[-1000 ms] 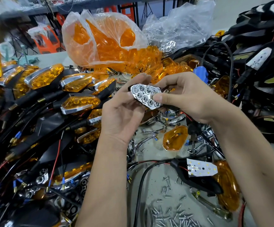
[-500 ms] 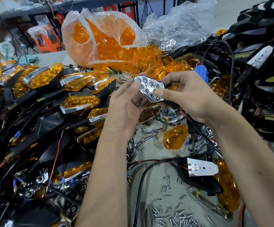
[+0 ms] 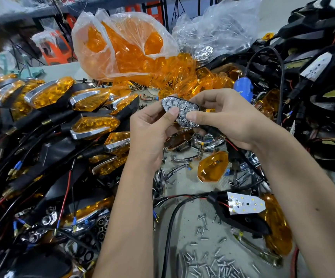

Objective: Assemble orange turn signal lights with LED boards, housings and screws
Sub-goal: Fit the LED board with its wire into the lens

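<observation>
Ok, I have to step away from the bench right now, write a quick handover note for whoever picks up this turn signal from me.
Left hand: pinches the chrome reflector, thumb on its face.
Right hand: grips the same reflector and the black housing under it, thumb pressing its right edge.
On the bench: a loose orange lens below the hands, a second housing with a bare LED board nearer, loose screws at the front edge.
Done: finished lights piled at left.
Left: seat the reflector, add a lens, drive the screws. Whether the reflector is fully seated cannot be told.
</observation>
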